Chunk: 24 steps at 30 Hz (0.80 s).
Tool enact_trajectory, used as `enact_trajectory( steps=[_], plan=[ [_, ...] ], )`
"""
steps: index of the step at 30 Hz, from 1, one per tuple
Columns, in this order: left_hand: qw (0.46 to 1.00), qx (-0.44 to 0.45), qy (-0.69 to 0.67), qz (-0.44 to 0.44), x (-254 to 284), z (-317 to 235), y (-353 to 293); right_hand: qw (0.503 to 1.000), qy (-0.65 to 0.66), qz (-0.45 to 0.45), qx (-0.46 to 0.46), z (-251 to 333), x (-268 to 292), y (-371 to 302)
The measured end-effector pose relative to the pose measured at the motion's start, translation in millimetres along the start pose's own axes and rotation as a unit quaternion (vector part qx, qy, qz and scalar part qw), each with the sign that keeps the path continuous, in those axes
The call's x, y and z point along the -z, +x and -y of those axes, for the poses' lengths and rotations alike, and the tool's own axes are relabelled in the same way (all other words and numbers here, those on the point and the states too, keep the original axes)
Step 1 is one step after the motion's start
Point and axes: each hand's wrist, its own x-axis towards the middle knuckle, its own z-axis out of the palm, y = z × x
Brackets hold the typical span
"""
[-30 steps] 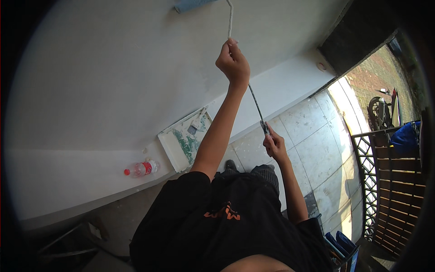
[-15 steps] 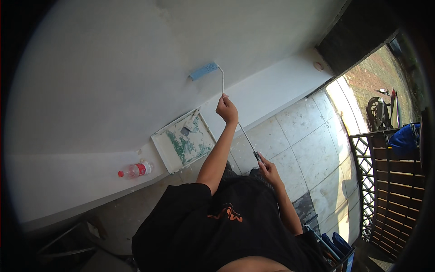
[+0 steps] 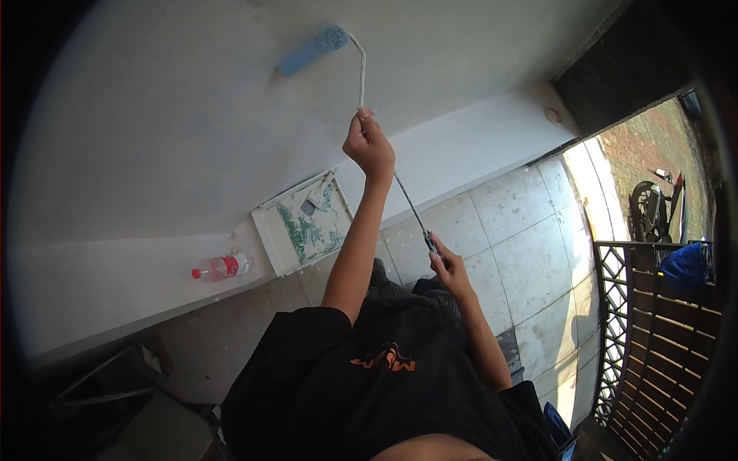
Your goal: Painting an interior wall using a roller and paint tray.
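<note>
A paint roller with a blue sleeve (image 3: 314,51) lies against the pale wall (image 3: 169,115). My left hand (image 3: 370,143) is wrapped round its metal rod, a short way below the bend. Lower down and to the right, my right hand (image 3: 449,265) grips the dark handle end of the same roller. Below my left hand, a white paint tray (image 3: 269,244) smeared with green and white rests on the ledge. A small tool with a grey square part lies in the tray, its kind hard to make out.
On the white ledge (image 3: 115,288) a clear bottle with a red cap and label (image 3: 223,268) lies on its side. A tape-like ring (image 3: 553,116) sits at its far right end. Tiled floor (image 3: 511,230) runs beside me; a dark slatted gate (image 3: 669,323) stands at the right.
Both hands have moved up and a little left with the roller. Its blue sleeve is now higher on the wall. The grip of each hand looks the same.
</note>
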Motion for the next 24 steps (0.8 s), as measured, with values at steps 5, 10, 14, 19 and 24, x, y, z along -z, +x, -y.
enact_trajectory(
  steps=[5,10,14,19,24],
  plan=[
    [0.991,0.069,0.111,0.033,5,110,-74,0.999,-0.038,-0.036,-0.004,-75,0,-23],
    [0.988,0.072,0.131,0.044,13,138,-82,0.999,-0.014,-0.038,-0.021,-107,-8,-16],
    [0.99,0.064,0.123,0.018,4,116,-76,0.996,-0.075,-0.039,-0.008,-98,10,-12],
    [0.998,0.047,0.032,-0.008,-8,40,-34,0.998,-0.049,-0.028,0.014,-44,15,-1],
    [0.999,0.021,-0.048,-0.005,-4,-29,16,0.998,-0.018,-0.005,0.054,11,2,17]
  ],
)
